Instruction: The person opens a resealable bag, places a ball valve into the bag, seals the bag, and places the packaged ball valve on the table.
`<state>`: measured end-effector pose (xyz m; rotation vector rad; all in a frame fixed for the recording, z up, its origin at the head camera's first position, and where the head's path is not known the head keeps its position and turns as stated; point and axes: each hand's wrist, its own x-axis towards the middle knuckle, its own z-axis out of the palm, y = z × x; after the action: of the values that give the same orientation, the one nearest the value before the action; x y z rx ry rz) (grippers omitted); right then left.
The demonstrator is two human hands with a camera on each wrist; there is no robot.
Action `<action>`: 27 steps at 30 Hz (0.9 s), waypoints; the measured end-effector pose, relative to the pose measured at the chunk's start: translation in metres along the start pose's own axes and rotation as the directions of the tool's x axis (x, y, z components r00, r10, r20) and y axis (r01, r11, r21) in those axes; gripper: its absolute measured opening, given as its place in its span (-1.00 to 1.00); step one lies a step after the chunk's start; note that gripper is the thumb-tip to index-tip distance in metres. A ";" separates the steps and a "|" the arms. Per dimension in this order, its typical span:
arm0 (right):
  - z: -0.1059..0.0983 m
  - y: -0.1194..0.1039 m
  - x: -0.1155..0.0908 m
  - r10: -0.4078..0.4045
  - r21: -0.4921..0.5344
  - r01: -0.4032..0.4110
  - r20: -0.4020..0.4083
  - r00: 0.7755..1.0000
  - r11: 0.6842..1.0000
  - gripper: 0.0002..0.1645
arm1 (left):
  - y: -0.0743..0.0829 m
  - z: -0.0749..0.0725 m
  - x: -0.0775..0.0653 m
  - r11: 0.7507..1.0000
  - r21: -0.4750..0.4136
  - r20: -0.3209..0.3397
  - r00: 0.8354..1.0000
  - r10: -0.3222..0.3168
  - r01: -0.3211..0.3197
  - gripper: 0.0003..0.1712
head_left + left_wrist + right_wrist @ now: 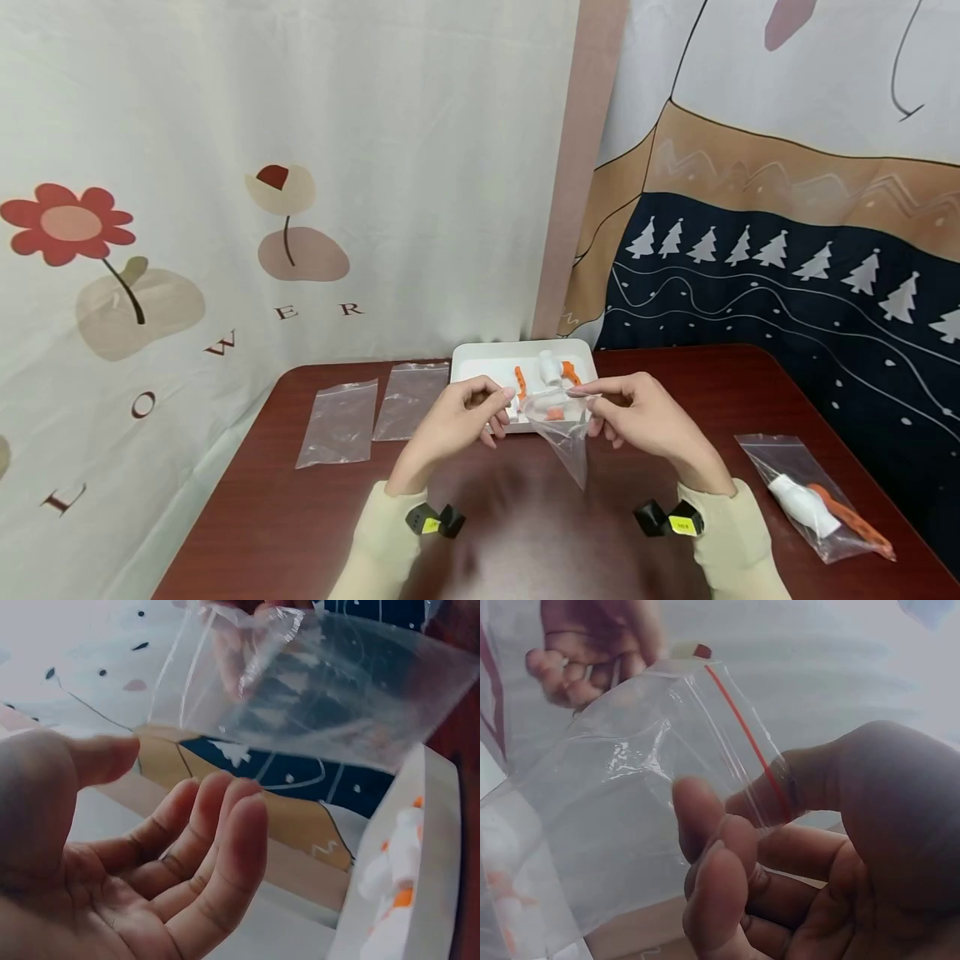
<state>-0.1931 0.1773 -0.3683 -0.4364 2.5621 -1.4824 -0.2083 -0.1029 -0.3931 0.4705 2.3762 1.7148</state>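
Observation:
My right hand point(645, 412) pinches a clear zip bag point(567, 446) by its zip edge, between thumb and fingers. In the right wrist view a red line runs along that edge of the bag point(622, 817). The bag hangs in front of the white tray point(480, 357), its lower corner pointing down. My left hand point(463, 414) is held up left of the bag and apart from it. The left wrist view shows its thumb and loosely bent fingers point(232, 855) spread from each other, holding nothing.
White pieces point(550, 368) and orange pieces point(521, 382) lie in the tray. Two flat clear bags point(339, 423) lie left of it. At the right edge of the table rests a bag point(798, 475) with a white piece and an orange piece inside. Curtains hang behind.

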 end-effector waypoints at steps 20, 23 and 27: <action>-0.021 0.000 -0.010 0.003 -0.034 -0.002 0.022 1.000 0.999 -0.63 | -0.037 0.008 0.068 0.805 0.544 -0.237 0.964 -0.121 0.235 -0.48; -0.022 -0.001 -0.011 0.009 -0.039 -0.008 0.025 1.000 0.999 -0.63 | -0.038 0.014 0.081 0.763 0.592 -0.238 0.961 -0.142 0.260 -0.57; -0.022 0.000 -0.011 0.013 -0.041 -0.012 0.025 1.000 0.999 -0.63 | -0.039 0.022 0.096 0.695 0.653 -0.213 0.954 -0.210 0.299 -0.45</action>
<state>-0.1883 0.1985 -0.3575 -0.4406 2.5750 -1.4138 -0.2967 -0.0607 -0.4326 0.0943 2.9483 0.7156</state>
